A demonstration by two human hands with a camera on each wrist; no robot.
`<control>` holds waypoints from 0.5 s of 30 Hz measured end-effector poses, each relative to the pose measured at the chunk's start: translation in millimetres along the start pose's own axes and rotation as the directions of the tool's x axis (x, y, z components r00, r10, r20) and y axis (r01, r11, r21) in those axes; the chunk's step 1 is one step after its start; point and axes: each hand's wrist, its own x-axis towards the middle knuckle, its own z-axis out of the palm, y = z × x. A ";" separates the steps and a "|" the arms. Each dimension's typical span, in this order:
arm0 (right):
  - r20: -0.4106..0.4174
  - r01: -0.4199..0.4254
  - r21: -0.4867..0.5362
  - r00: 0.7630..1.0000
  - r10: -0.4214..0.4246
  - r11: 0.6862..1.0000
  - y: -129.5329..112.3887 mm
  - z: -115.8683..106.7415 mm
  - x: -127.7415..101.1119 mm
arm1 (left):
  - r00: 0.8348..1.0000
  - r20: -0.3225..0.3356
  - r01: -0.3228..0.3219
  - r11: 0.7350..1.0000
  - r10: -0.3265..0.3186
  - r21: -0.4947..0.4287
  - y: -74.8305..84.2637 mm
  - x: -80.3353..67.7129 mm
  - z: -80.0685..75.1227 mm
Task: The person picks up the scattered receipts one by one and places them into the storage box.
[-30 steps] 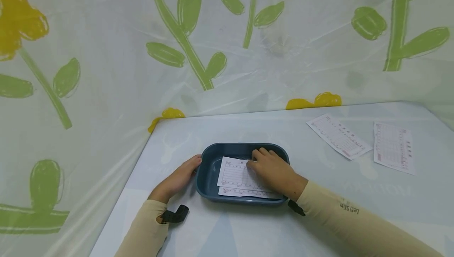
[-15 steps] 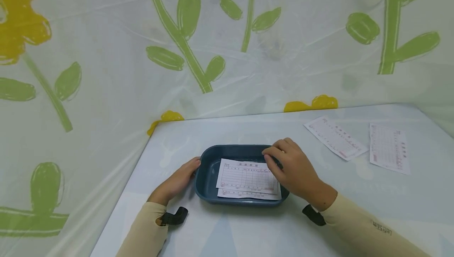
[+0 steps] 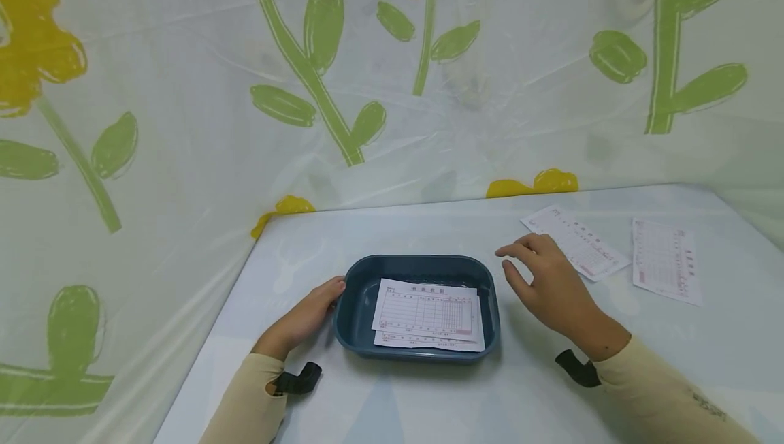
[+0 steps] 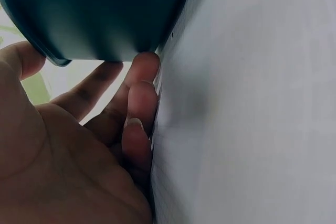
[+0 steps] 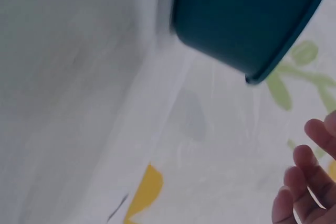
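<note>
A dark blue plastic tub (image 3: 422,357) with rounded corners stands on the table. Inside it lie overlapping printed paper slips (image 3: 425,311) with ruled tables. My left hand (image 3: 306,318) holds the tub's left end; in the left wrist view its thumb is at the rim and its fingertips (image 4: 144,66) meet the outer wall low down, close to the table. To the right of the tub my right hand (image 3: 560,291) hangs over the table, fingers spread and holding nothing. Beyond it lies one printed slip (image 3: 578,243), partly covered by that hand in the head view.
Another printed slip (image 3: 666,260) lies at the far right of the white table (image 3: 465,406). A white sheet (image 3: 202,158) with green and yellow plants hangs behind and to the left. Black straps (image 3: 300,379) sit at both wrists.
My right hand has left the slips in the tub, come out over the right rim and moved right, its fingers opening. The left hand has stayed at the tub.
</note>
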 end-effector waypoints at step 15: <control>0.083 -0.185 -0.022 0.979 0.186 0.982 40.5 -12.9 1.3 | 0.999 0.018 0.031 0.999 -0.032 0.026 2.4 -2.4 -1.2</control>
